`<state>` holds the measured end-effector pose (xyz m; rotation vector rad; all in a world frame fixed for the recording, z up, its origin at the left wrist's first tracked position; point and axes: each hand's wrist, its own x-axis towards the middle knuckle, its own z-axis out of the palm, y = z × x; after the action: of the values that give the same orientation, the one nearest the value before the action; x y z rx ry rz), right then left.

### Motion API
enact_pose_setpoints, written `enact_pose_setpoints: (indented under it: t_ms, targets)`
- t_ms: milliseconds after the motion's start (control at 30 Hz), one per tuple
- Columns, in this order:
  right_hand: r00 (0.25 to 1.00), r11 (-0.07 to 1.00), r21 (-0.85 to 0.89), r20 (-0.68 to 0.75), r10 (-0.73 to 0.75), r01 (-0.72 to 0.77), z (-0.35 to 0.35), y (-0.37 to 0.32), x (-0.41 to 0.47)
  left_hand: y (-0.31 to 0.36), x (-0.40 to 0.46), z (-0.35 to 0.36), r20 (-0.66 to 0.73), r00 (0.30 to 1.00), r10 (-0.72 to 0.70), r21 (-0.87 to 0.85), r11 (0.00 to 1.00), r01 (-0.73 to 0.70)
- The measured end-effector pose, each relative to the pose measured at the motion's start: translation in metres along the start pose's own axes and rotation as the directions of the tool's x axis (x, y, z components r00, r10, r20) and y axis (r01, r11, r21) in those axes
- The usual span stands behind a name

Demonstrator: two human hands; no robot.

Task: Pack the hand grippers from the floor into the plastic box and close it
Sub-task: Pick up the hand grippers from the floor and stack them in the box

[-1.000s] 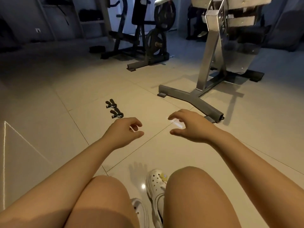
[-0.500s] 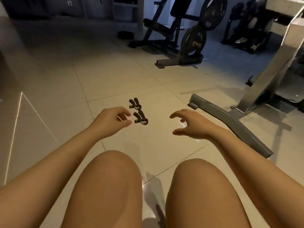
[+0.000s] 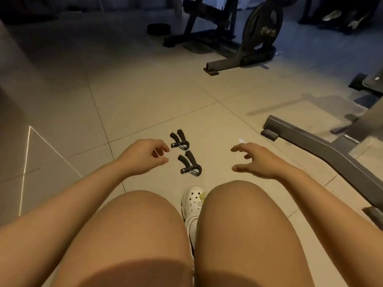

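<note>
Head view, person crouched over tiled floor [image 3: 145, 96]. Two hand grippers lie on the floor between the hands: far hand gripper [image 3: 179, 140] and near hand gripper [image 3: 190, 166], just beside each other, not touching, both with black handles splayed up-left and chrome spring ends toward the lower right. No plastic box in view.

Left hand [image 3: 143, 157]: held above the floor just left of the grippers, fingers [image 3: 162, 146] loosely curled with thumb below, a narrow gap between them, holding nothing. Not touching either gripper.

Right hand [image 3: 257, 161]: right of the grippers, further from them than the left hand, fingers spread wide and relaxed, holding nothing.

Both knees fill the lower frame; white clog [image 3: 191, 201] visible between them, near the near hand gripper. Grey bench frame [image 3: 310, 141] at right; weight plate rack [image 3: 263, 32] further back.
</note>
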<state>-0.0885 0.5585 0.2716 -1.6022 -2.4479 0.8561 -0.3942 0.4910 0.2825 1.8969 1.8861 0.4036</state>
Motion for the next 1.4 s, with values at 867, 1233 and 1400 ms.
enact_pose_setpoints:
  t_ms: [867, 1233, 1400]
  targets:
    - [0.961, 0.978, -0.151, 0.213, 0.178, -0.148, 0.227, 0.04, 0.344, -0.225, 0.331, 0.148, 0.309, 0.946, -0.102, -0.022, 0.993, 0.115]
    - [0.966, 0.96, -0.225, 0.16, 0.203, -0.164, 0.236, 0.066, 0.344, -0.251, 0.315, 0.203, 0.339, 0.939, 0.062, 0.271, 0.949, -0.16]
    - [0.963, 0.953, -0.245, 0.152, 0.221, -0.18, 0.233, 0.066, 0.332, -0.251, 0.292, 0.21, 0.387, 0.919, 0.073, 0.358, 0.906, -0.223]
